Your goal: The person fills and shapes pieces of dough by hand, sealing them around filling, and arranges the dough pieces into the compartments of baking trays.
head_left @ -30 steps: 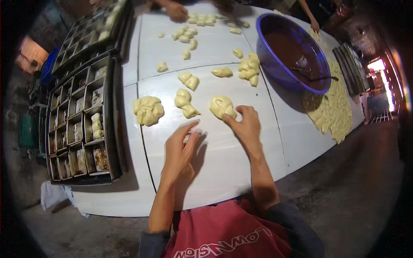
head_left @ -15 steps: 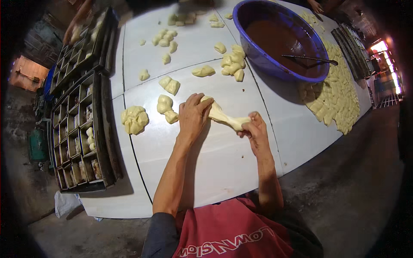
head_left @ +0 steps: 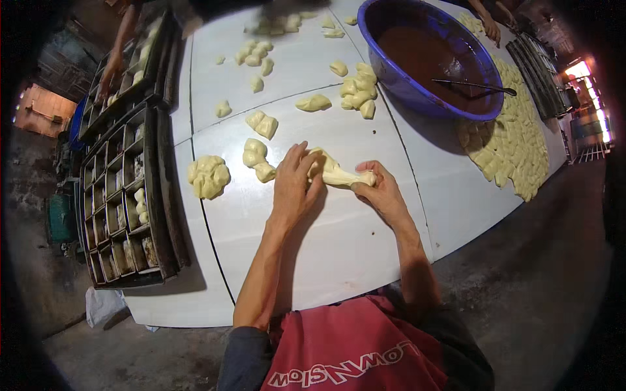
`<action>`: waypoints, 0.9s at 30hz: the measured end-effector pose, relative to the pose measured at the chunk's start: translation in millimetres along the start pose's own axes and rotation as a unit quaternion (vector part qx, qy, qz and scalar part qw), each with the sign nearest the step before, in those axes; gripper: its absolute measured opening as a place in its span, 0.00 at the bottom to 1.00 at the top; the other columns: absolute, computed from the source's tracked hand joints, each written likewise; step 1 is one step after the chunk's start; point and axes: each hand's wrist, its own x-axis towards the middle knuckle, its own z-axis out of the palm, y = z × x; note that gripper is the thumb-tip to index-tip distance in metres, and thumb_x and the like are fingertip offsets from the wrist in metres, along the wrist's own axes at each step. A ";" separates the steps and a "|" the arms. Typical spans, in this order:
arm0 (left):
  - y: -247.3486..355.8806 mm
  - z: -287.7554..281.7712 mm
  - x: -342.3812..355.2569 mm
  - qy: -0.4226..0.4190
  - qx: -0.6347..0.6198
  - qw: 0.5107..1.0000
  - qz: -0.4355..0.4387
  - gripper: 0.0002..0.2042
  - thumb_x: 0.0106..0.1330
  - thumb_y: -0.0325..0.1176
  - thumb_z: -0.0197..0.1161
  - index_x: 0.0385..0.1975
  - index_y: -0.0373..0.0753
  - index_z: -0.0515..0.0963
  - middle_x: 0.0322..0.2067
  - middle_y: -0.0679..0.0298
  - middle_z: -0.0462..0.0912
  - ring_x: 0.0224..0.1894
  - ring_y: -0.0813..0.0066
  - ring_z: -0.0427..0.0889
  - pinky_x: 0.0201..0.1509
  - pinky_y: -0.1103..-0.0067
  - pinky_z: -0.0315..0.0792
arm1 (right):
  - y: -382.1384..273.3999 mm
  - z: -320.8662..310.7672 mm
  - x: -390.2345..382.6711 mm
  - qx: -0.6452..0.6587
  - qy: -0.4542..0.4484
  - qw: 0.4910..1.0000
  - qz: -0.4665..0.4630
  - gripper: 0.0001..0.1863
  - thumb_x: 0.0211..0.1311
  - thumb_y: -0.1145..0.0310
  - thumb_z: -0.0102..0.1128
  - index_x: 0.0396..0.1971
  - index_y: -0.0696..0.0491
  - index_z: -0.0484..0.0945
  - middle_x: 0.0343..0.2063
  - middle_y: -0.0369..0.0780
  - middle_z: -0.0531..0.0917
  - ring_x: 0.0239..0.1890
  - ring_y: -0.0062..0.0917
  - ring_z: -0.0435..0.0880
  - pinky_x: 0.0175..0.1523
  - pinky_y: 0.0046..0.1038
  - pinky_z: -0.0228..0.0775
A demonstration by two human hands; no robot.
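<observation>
Spanning the gap between both hands, a strip of dough (head_left: 336,174) lies just above or on the white surface (head_left: 326,260), pale, smooth and slightly glossy, narrowing toward its right end. The right hand (head_left: 386,199) has its thumb and fingers pinched on that end, seemingly to keep the strip taut; the left hand (head_left: 293,186) covers the opposite end, perhaps as an anchor, though whether its fingers grip or merely press I cannot tell. Just left sits a waisted, knobbly piece (head_left: 256,159), then a lumpy, folded mound (head_left: 208,177). Farther out, dark metal tins (head_left: 163,228) stand in rows at the left, probably for easy reach, and a round purple basin (head_left: 398,85) holds brown contents beside a bumpy spread of dough (head_left: 515,156).
</observation>
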 end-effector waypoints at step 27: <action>94.5 6.4 23.0 -0.214 -0.384 0.868 -0.230 0.17 0.65 0.34 0.65 0.50 0.29 0.79 0.37 0.60 0.86 0.36 0.80 0.82 0.39 0.84 0.74 | -34.9 -50.8 -40.8 0.075 -0.016 0.995 0.061 0.17 0.64 0.74 0.62 0.51 0.61 0.75 0.45 0.43 0.83 0.40 0.22 0.84 0.44 0.21 0.80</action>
